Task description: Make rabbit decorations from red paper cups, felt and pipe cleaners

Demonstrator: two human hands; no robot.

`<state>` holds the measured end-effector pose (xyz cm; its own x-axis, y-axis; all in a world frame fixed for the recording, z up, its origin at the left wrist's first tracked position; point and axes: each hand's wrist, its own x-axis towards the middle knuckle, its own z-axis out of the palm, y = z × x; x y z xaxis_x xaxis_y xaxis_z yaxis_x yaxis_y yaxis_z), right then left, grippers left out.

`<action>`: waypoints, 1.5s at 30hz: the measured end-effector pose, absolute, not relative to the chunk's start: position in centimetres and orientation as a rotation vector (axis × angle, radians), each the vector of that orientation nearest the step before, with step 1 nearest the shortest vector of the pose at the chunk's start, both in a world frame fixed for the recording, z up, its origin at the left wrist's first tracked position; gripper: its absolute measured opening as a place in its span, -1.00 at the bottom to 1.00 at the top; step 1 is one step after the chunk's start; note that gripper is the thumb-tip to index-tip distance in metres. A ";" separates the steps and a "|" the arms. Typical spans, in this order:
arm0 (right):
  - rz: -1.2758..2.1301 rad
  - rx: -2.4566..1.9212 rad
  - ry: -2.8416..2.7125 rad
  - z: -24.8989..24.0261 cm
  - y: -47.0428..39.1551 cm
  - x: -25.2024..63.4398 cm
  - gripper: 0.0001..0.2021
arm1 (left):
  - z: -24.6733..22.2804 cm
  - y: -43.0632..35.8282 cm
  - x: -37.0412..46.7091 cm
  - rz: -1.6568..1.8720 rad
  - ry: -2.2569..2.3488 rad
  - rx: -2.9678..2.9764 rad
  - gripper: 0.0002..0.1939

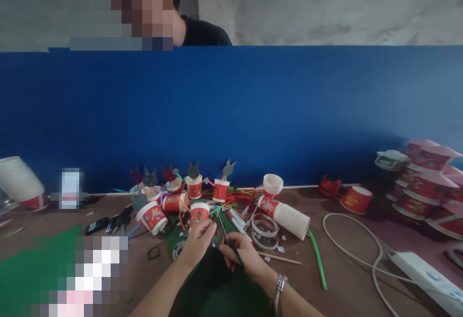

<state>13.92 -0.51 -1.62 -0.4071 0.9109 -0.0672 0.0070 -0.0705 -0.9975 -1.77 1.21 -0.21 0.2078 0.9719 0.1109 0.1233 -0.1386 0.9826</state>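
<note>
While a blue partition [231, 109] closed off the far edge of the brown table [347, 283], with a person in a dark top [208, 32] behind it, clutter crowded the space just beyond the hands. Red cup figures with grey animal-shaped heads stood or leaned there, and nearer lay pens [237, 224], tape rolls [265, 231] and a tipped stack of paper cups [289, 218]. Farther right, a pale cable [378, 249] looped beside a white power strip [428, 273], in front of piled cups with pink tops [428, 182]. The red cups bore gold printing, too small to read.

The scissors [226, 238], slim-bladed with dark handles, were in the right hand [244, 252], fingers curled around the handles and blades pointing up and away, close to the left fingertips. The left hand [198, 240] had its thumb and fingers drawn together; what, if anything, they pinched could not be told. It partly hid a red paper cup [198, 212], white-rimmed, just beyond it. A silvery bracelet [279, 287] circled the right wrist.
</note>
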 end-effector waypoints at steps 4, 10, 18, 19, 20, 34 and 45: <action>1.588 -1.047 -1.466 -1.7 -0.5 13.9 -0.61 | -0.1 1.2 -1.9 1.053 1.070 1.498 -0.66; 1.567 -1.039 -1.509 -1.4 -0.5 14.0 -0.58 | 0.4 1.2 -2.1 1.039 1.056 1.505 -0.64; 1.570 -1.039 -1.492 -1.1 -0.5 13.9 -0.58 | 0.7 1.0 -1.6 1.151 1.139 1.446 -0.61; 1.579 -1.039 -1.490 -1.1 -0.5 13.9 -0.59 | 0.8 0.9 -1.6 1.161 1.141 1.438 -0.62; 1.590 -1.039 -1.487 -1.1 -0.5 13.9 -0.60 | 0.9 0.8 -1.5 1.164 1.135 1.438 -0.63; 1.629 -1.027 -1.462 -1.1 -0.6 13.9 -0.61 | 0.7 0.8 -1.6 1.119 1.119 1.470 -0.67; 1.617 -1.020 -1.489 -1.1 -0.6 14.0 -0.62 | 0.5 0.8 -1.6 1.106 1.131 1.452 -0.69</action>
